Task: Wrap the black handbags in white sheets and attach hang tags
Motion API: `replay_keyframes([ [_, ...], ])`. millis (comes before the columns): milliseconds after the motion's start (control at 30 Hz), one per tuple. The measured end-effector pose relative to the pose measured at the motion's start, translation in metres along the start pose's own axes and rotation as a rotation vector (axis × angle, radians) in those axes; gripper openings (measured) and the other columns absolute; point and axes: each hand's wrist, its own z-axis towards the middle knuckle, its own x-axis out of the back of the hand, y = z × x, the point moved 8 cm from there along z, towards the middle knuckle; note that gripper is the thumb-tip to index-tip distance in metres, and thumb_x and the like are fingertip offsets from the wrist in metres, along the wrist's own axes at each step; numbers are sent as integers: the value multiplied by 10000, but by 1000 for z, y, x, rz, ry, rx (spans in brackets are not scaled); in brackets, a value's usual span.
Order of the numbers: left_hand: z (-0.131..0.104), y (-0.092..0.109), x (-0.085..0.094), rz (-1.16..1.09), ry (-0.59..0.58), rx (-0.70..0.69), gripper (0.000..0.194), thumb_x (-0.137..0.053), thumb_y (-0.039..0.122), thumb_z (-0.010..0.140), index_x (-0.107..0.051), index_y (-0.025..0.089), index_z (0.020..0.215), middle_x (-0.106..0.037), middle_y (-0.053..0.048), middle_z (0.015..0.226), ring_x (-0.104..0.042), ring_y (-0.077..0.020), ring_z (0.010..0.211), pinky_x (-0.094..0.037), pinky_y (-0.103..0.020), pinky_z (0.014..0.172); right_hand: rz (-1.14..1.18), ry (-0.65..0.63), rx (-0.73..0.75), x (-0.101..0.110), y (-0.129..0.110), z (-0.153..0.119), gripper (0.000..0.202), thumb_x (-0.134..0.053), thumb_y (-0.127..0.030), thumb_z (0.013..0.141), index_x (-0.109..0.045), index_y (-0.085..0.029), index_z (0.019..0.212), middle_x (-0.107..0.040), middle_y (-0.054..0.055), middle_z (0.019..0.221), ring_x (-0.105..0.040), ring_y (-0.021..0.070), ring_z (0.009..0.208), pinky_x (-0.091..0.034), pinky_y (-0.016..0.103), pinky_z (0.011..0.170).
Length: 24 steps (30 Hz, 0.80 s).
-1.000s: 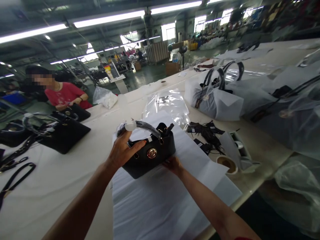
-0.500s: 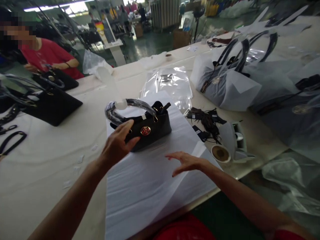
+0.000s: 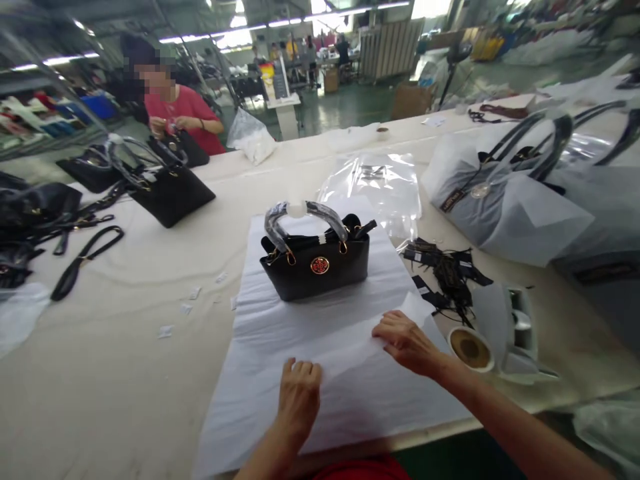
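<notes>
A black handbag (image 3: 320, 267) stands upright on a large sheet of white tissue paper (image 3: 270, 347), its round red and gold emblem facing me. Clear film covers its raised handles. Between the bag and the table's near edge, my left hand (image 3: 300, 390) has its fingers curled down on the tissue paper. My right hand (image 3: 405, 340), further right and higher, pinches a raised fold of the same sheet. The fold stretches between both hands, in front of the bag. Neither hand touches the bag.
Right of the paper lie black hang tags (image 3: 447, 270), a tape roll (image 3: 470, 348) and its dispenser (image 3: 523, 327). Clear plastic bags (image 3: 375, 183) lie behind. Tissue-wrapped bags (image 3: 500, 190) stand at right, black bags (image 3: 173, 193) at left. Across the table, a co-worker (image 3: 185, 110) handles a bag.
My left hand has left the handbag and come down to the near part of the paper. My right hand has closed on the sheet. The view has swung left.
</notes>
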Motion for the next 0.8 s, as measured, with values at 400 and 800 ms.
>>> replay_keyframes([
  [400,140,-44,153,319,256,-26,264,-357,41,832,-602,130,789,-618,-112,750,-587,-247,744,-393,-361,691,-288,389,-98,104,20,89,176,-509,-66,705,-615,-194,762,-656,34,725,-575,194,739,-378,303,738],
  [800,178,-54,174,306,550,-127,241,-387,61,858,-617,102,918,-648,-138,854,-613,-265,836,-439,-376,717,-517,659,25,129,-22,142,127,-483,-236,873,-591,-170,867,-623,46,708,-535,191,740,-342,326,829],
])
